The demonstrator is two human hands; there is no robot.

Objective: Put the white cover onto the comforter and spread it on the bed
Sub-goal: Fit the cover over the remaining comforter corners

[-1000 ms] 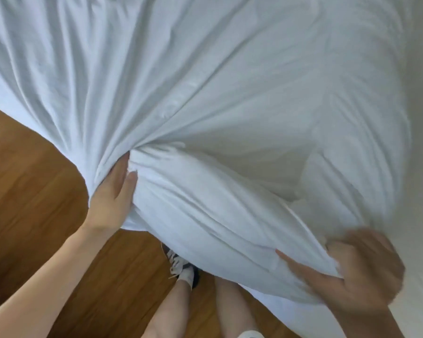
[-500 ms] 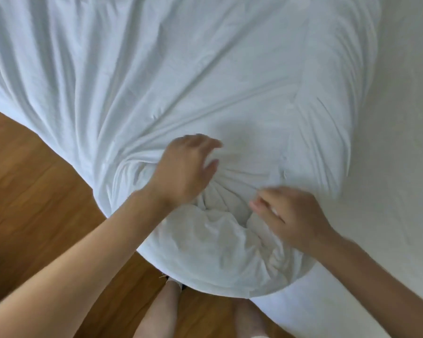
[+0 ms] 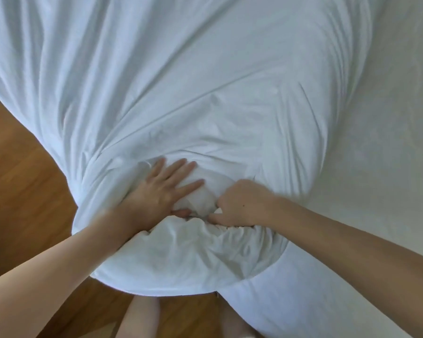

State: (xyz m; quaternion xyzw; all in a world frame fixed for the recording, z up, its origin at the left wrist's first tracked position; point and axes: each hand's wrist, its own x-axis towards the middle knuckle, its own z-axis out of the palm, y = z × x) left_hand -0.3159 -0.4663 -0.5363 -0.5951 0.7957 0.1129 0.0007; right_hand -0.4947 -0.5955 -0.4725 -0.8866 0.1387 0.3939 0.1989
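- The white cover (image 3: 181, 93) drapes over the corner of the bed (image 3: 388, 142), and I take that corner as my landmark. The cloth hangs off it toward the wooden floor (image 3: 22, 191).
- The comforter (image 3: 181, 259) bulges out of the cover's mouth at the near edge of the bed corner, only part of it tucked in, by my reading.
- My left hand (image 3: 161, 189) lies flat on the bulge just inside the opening, fingers straight and spread and the thumb tucked low. I judge it is pressing the filling down so it slides deeper into the cover.
- My right hand (image 3: 242, 203) sits just beside it, toward the bed's middle, fingers curled tight round the gathered hem of the cover. That grip likely keeps the mouth taut while the other hand pushes.
- The creases in the cover fan out from the two hands, which suggests the pull starts there.
- My bare legs (image 3: 137, 318) stand on the floor below the overhang, close against the bed corner.
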